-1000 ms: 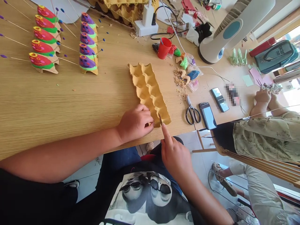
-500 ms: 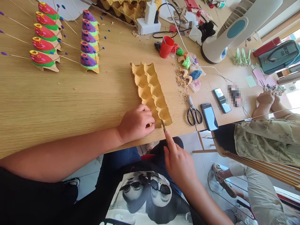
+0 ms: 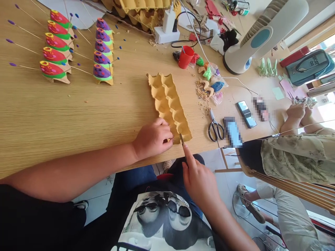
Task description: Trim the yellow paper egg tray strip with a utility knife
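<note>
Wood-grained tabletop [image 3: 104, 115] spreads out ahead, red-and-green painted pieces [image 3: 53, 69] lined up over on the far left, and right at the near edge sits the yellow egg carton [image 3: 171, 103]! Its long axis runs away from the body, far end leaning left. Left hand [image 3: 153, 139] is the nearer one, fingers curled over the carton's near-left corner; whether they pinch or just press, I can't tell. Right hand [image 3: 201, 181] comes from below and to the right, fingers closed around a thin blade [image 3: 182, 139], index finger stretched along it. Only the blade reaches the carton's near end, pointing up its length, just right of the left fingers.
</note>
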The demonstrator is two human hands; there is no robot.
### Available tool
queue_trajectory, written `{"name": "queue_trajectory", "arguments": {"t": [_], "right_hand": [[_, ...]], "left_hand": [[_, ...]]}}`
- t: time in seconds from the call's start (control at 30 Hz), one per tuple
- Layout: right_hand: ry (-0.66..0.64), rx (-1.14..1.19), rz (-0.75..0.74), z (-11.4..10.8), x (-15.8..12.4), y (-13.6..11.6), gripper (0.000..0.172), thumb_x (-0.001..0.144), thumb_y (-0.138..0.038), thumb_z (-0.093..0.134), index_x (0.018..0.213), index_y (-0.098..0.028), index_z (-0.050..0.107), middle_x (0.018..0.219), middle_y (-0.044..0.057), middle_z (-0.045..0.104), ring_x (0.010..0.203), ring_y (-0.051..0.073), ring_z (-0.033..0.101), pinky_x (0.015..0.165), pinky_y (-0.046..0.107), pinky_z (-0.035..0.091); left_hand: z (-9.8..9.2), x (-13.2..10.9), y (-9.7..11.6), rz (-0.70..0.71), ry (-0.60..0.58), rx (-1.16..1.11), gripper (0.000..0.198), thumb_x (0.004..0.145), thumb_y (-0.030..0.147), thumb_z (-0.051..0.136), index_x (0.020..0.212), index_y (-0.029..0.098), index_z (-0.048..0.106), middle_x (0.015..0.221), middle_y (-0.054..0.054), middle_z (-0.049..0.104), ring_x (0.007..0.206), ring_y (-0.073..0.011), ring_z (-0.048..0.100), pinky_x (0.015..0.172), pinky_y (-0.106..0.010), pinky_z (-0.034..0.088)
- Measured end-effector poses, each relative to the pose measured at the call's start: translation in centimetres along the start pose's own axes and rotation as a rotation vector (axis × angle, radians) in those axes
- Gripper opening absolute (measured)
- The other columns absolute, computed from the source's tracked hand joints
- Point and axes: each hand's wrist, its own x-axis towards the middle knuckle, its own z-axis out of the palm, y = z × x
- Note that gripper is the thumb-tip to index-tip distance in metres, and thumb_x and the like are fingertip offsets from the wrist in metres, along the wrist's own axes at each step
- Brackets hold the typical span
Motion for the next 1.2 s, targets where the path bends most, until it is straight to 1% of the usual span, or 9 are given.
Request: {"name": "queue_trajectory", "arguments": {"t": [0.1,0.17,0.27,0.4,0.6,0.8,0.97,1.13,1.2], "right_hand": [[-0.001,0.010,0.018,-0.2,1.2,-0.3,0.061,0.103,-0.023,0.040,0.161,-0.022,0.024,0.101,0.005,0.077,0.073,0.017,0.070,0.056,0.026,0.044],[0.008,0.035,0.003,-0.1,1.3,-0.2,0.061,0.103,-0.023,0.040,0.162,-0.022,0.023,0.102,0.004,0.076,0.074,0.018,0.070,0.057,0.027,0.044],[0.021,0.068,-0.025,0.3,0.0,0.2,0.061,0.103,-0.023,0.040,0.162,-0.021,0.023,0.099,0.003,0.075,0.076,0.019,0.070,0.059,0.027,0.046],[-0.006,0.081,-0.018,0.6,-1.7,0.8,0.059,0.104,-0.022,0.039,0.161,-0.018,0.026,0.100,0.005,0.075,0.074,0.019,0.069,0.060,0.028,0.046],[-0.010,0.093,-0.012,0.7,-1.9,1.0,0.060,0.104,-0.022,0.039,0.162,-0.019,0.024,0.101,0.006,0.074,0.076,0.019,0.070,0.061,0.027,0.049],[0.008,0.124,-0.043,0.6,-2.7,1.5,0.060,0.104,-0.021,0.040,0.161,-0.022,0.025,0.103,0.007,0.075,0.079,0.019,0.071,0.067,0.027,0.054],[0.076,0.149,-0.041,0.6,-2.0,1.2,0.061,0.104,-0.022,0.040,0.162,-0.022,0.023,0.107,0.007,0.074,0.082,0.020,0.071,0.069,0.028,0.054],[0.058,0.124,-0.024,0.5,-1.2,0.9,0.062,0.104,-0.022,0.040,0.162,-0.024,0.020,0.108,0.006,0.074,0.082,0.020,0.071,0.065,0.028,0.053],[0.047,0.123,-0.026,0.3,-1.3,0.8,0.062,0.104,-0.022,0.040,0.162,-0.023,0.020,0.109,0.007,0.074,0.083,0.019,0.071,0.067,0.028,0.053]], "left_hand": [[0.0,0.0,-0.1,-0.013,0.013,0.006,0.023,0.088,0.026,0.064,0.066,0.021,0.071,0.075,-0.004,0.071,0.101,-0.0241,0.061,0.076,-0.035,0.051],[0.0,0.0,-0.1,-0.019,0.015,0.014,0.021,0.088,0.025,0.064,0.068,0.021,0.072,0.077,-0.003,0.072,0.102,-0.0246,0.061,0.076,-0.035,0.051],[0.0,-0.2,-0.1,-0.009,0.020,0.022,0.020,0.087,0.025,0.063,0.071,0.022,0.073,0.078,-0.003,0.073,0.103,-0.0248,0.061,0.075,-0.035,0.051],[0.0,-0.2,-0.1,-0.007,0.048,0.010,0.019,0.087,0.024,0.063,0.071,0.022,0.074,0.078,-0.002,0.073,0.100,-0.0238,0.062,0.073,-0.034,0.051],[0.0,-0.1,-0.2,0.009,0.059,0.005,0.019,0.087,0.024,0.063,0.071,0.021,0.074,0.076,-0.002,0.073,0.099,-0.0240,0.062,0.074,-0.034,0.052],[0.2,-0.1,-0.3,0.015,0.079,-0.002,0.019,0.086,0.023,0.064,0.070,0.021,0.074,0.074,-0.002,0.072,0.098,-0.0236,0.062,0.074,-0.033,0.051],[0.3,-0.1,-0.5,0.027,0.091,0.001,0.019,0.087,0.025,0.064,0.072,0.021,0.075,0.075,-0.003,0.072,0.099,-0.0244,0.062,0.074,-0.034,0.051],[0.4,-0.2,-0.5,0.029,0.094,0.017,0.017,0.086,0.025,0.066,0.072,0.022,0.075,0.079,-0.003,0.074,0.099,-0.0240,0.063,0.071,-0.034,0.051],[0.4,-0.2,-0.5,0.031,0.101,0.020,0.016,0.085,0.025,0.066,0.073,0.022,0.076,0.079,-0.003,0.074,0.098,-0.0236,0.063,0.071,-0.033,0.051]]}}
